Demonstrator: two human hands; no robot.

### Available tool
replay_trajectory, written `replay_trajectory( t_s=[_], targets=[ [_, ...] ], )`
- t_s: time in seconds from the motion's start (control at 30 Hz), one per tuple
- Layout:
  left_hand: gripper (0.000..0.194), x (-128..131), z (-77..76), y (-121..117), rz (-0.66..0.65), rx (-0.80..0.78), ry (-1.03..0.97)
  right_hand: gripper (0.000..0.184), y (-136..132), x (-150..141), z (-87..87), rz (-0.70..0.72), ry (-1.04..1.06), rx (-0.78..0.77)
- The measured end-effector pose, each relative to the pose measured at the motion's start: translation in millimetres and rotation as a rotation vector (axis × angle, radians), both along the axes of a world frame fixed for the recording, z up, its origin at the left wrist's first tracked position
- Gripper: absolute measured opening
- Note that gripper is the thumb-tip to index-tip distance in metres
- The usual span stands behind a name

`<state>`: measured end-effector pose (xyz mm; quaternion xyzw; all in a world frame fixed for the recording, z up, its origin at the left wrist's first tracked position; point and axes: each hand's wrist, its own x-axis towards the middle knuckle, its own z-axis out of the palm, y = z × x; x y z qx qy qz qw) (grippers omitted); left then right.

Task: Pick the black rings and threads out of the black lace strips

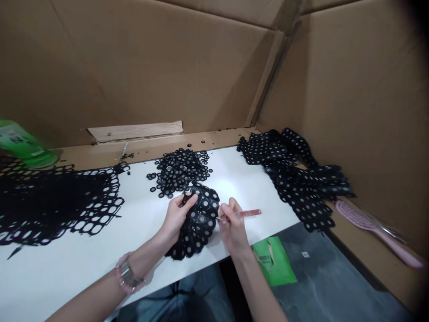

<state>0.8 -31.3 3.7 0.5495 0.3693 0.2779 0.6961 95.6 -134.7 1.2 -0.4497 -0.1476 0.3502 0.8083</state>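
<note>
Head view: the left hand's grip [176, 216] is clamped on a piece of black lace [200, 229] with ringed holes, which sits on the white desk [69, 264] between the hands, its long axis running from upper right to lower left. The left hand is the nearer, holding the upper edge. The right hand's grip [233, 229] is closed on a red-handled metal-tipped tool [250, 213], whose tip points left to the lace's right edge.
</note>
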Motion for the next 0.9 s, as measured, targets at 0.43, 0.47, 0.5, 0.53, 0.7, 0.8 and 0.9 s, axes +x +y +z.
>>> replay_trajectory(
  t_s=[0.43,0.47,0.5,0.53,0.7,0.8,0.9],
  targets=[
    [0.035,-15,77.5,-2,-0.510,-0.217,-0.238,0.033,-26,42,126.1,0.252,-0.599,-0.092],
    [0.031,-17,82.1,0,-0.571,-0.195,-0.244,0.033,-26,44,141.2,0.309,-0.651,-0.107],
    [0.028,-19,85.3,1,-0.623,-0.163,-0.243,0.032,-23,45,153.8,0.351,-0.700,-0.134],
    [0.024,-22,86.7,2,-0.667,-0.132,-0.235,0.031,-19,44,163.3,0.392,-0.745,-0.162],
    [0.025,-46,67.4,4,-0.667,-0.154,-0.147,0.029,17,33,157.6,0.525,-0.881,-0.202],
    [0.027,-61,48.4,6,-0.630,-0.190,-0.082,0.028,37,30,129.7,0.595,-0.879,-0.183],
    [0.019,-72,35.4,8,-0.581,-0.249,-0.118,0.030,52,27,104.7,0.747,-0.797,-0.162]
  ],
)
